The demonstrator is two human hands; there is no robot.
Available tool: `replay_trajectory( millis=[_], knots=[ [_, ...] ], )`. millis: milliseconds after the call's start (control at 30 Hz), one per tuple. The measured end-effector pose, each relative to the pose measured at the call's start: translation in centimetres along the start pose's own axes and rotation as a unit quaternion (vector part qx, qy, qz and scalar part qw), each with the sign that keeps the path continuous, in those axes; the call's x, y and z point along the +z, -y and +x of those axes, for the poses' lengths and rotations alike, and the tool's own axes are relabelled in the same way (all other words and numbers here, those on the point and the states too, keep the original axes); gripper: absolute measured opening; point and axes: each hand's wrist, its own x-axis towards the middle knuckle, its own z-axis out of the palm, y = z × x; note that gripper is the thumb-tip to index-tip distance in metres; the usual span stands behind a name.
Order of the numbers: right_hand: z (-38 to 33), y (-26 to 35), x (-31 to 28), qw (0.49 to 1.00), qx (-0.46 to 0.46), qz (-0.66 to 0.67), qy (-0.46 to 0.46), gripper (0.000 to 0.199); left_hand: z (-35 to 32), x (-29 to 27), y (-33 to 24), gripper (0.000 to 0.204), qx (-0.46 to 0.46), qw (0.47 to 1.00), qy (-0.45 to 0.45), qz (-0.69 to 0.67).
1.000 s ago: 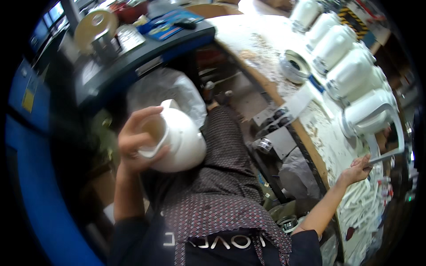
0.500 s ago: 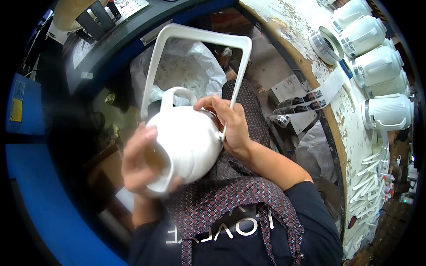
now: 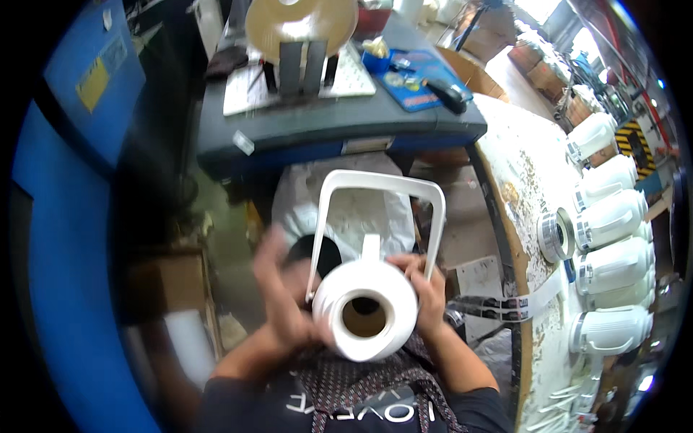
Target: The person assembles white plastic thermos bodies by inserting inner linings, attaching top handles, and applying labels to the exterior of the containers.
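I hold a white ceramic teapot body (image 3: 364, 310) in front of my apron, its round opening facing the camera and its tall square handle (image 3: 381, 189) pointing away from me. My left hand (image 3: 281, 289), blurred, presses against the pot's left side. My right hand (image 3: 427, 292) grips its right side near the handle's base.
A row of white ceramic pots (image 3: 610, 238) lies on the paint-spattered round table (image 3: 516, 173) to my right, beside a metal ring (image 3: 552, 236). Ahead stands a dark bench (image 3: 339, 126) with a tan disc and blue tray. A white bag (image 3: 354, 209) sits below it. A blue wall (image 3: 50, 216) is on the left.
The pot has been turned so that its opening faces the camera and the handle points away. My left hand shifted from the base to the pot's left side.
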Motion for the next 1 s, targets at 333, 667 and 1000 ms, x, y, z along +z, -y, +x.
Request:
replay_trajectory(
  millis=[333,667,1000],
  knots=[
    [-0.9,6.8,1.7,0.966,-0.155,-0.203,0.048,0.068,-3.0,3.5,2.3,0.014,-0.503,0.700,0.062,-0.503],
    [-3.7,6.6,2.9,0.896,-0.291,-0.319,0.101,0.052,-4.4,5.1,1.9,0.051,-0.537,0.693,0.029,-0.480],
    [-10.6,6.5,2.3,0.883,-0.340,-0.322,0.019,0.040,-5.9,5.2,-2.7,0.038,-0.569,0.676,0.041,-0.467]
  ],
)
